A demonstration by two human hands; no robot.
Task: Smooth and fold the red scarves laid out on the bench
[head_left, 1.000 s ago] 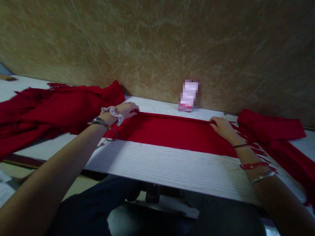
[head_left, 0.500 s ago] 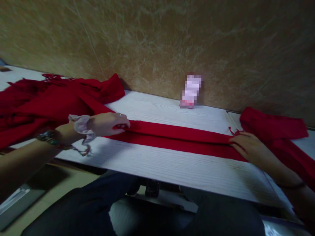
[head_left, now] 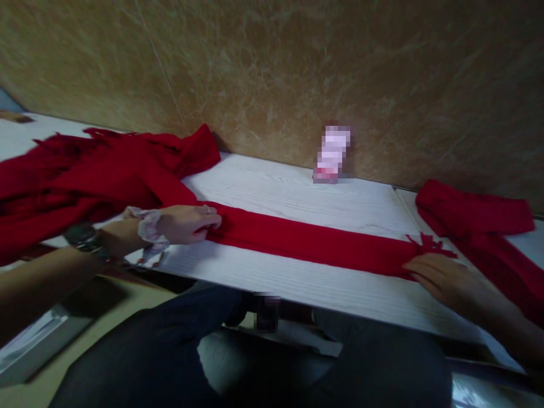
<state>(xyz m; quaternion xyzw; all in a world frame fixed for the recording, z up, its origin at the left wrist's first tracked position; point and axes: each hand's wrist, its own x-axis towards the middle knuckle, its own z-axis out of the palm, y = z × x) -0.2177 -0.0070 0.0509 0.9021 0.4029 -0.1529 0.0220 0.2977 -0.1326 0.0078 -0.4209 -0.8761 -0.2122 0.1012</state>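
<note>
A red fringed scarf [head_left: 306, 241] lies as a long narrow strip across the white tabletop, its near and far edges roughly lined up. My left hand [head_left: 189, 222] is closed on the strip toward its left part, fingers curled over the cloth. At the fringed right end, my right hand [head_left: 444, 275] grips the near corner, its fingertips pressed together on the edge. Leftward, the strip runs toward a loose heap of red cloth [head_left: 114, 170], which also shows fringe; where the two join is partly hidden.
A pixelated pinkish upright object [head_left: 334, 153] leans on the brown marbled wall [head_left: 272, 73]. More folded red cloth [head_left: 471, 209] lies at the right, beyond a seam in the white tabletop [head_left: 272, 175]. My legs are under the table's near edge.
The far half of the strip has come over toward me, covering the lengthwise crease. My right hand moved nearer with the edge, exposing the fringe; my left hand stayed almost in place.
</note>
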